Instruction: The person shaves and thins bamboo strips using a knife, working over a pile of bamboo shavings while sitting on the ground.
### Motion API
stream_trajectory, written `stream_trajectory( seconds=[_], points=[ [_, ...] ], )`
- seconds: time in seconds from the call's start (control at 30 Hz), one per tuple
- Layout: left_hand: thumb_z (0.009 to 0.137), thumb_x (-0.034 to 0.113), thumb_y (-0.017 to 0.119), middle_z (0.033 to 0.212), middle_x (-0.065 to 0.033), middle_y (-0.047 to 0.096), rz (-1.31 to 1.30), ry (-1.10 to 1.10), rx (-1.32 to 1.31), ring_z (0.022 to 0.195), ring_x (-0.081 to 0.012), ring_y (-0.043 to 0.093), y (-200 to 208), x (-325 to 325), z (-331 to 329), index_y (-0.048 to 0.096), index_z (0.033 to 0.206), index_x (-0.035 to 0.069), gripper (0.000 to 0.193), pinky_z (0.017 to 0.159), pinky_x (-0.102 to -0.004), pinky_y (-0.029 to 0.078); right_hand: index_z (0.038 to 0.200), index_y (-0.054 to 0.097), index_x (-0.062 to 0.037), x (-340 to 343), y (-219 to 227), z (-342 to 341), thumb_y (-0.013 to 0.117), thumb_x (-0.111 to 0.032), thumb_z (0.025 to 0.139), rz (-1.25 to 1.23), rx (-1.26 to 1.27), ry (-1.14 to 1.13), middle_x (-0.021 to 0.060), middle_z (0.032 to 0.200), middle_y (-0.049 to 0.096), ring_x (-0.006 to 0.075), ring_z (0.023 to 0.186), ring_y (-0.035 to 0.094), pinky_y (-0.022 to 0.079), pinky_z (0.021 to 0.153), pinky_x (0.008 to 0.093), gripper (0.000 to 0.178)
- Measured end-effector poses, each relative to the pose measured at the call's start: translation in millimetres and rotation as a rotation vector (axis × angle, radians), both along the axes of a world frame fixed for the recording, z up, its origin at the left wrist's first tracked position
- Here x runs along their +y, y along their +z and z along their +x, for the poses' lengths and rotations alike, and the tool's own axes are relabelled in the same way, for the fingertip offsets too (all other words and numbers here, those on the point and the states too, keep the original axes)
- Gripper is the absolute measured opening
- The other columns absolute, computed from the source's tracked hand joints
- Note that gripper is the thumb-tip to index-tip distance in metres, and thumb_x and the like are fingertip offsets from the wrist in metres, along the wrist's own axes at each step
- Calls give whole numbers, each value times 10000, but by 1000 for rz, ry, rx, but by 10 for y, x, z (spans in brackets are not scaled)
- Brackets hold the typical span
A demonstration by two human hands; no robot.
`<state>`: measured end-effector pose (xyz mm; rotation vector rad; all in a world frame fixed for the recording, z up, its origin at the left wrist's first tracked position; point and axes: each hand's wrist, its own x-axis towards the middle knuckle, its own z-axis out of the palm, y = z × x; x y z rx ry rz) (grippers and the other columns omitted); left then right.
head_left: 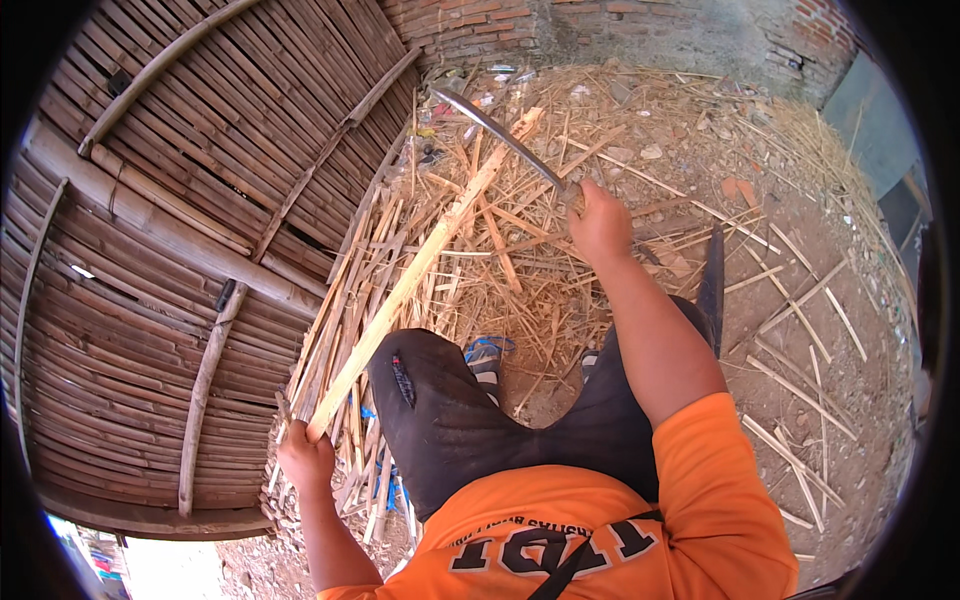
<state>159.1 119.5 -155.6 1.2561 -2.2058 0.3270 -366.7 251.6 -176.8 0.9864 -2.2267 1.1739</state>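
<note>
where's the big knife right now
In the head view, the big knife is above centre, gripped in the right hand and slanting up-left in front of the far part of the pale strip.

The view is taken from the head by a fisheye camera, aimed down and forward; trousers point(440, 430) and hands point(602, 224) are framed near, the brick wall point(640, 35) farther off.

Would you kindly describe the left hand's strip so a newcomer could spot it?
Start from the slatted wall on the left, then find the left hand near it. The strip slants up and right from that hand, broader than the loose sticks nearby.
</note>
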Motion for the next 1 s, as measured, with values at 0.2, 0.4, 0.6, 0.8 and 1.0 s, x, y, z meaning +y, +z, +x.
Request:
stream_trajectory(
  seconds=[0.2, 0.4, 0.6, 0.8, 1.0],
  points=[
    [747, 109, 650, 569, -202, 578, 40, 27, -51, 520, -433, 598, -133, 1, -92, 522, 683, 87, 145, 478, -528, 466, 993, 632, -84, -19, -17, 246, 796, -163, 737, 145, 55, 166, 109, 863, 674, 344, 841, 671, 535, 738, 464, 314],
    [730, 95, 641, 569, -194, 581, 40, 2, -71, 522, -427, 597, -168, 17, -146, 527, 674, 80, 128, 488, -525, 469, 949, 606, -82, -86, 48, 380, 764, -104, 724, 113, 468, 473, 98, 825, 650, 329, 813, 660, 506, 752, 453, 276],
    [731, 92, 635, 567, -198, 573, 58, 12, -25, 527, -418, 598, -125, 61, -38, 547, 682, 78, 102, 497, -521, 469, 962, 607, -72, -4, 46, 49, 777, -117, 730, 111, -11, 62, 109, 854, 668, 333, 833, 672, 520, 748, 467, 291],
    [745, 96, 625, 575, -199, 578, 104, 44, -22, 540, -430, 598, -166, 103, -120, 533, 686, 73, 112, 494, -525, 461, 971, 615, -87, 41, 49, 210, 792, -143, 739, 198, 42, 205, 111, 872, 680, 341, 849, 677, 527, 761, 485, 297],
    [753, 94, 631, 588, -183, 587, 23, 44, -81, 521, -414, 596, -209, 60, -156, 525, 690, 77, 124, 476, -529, 454, 973, 624, -92, -75, 34, 295, 781, -128, 754, 289, 393, 541, 105, 861, 677, 338, 858, 667, 521, 820, 463, 271]
  ],
)
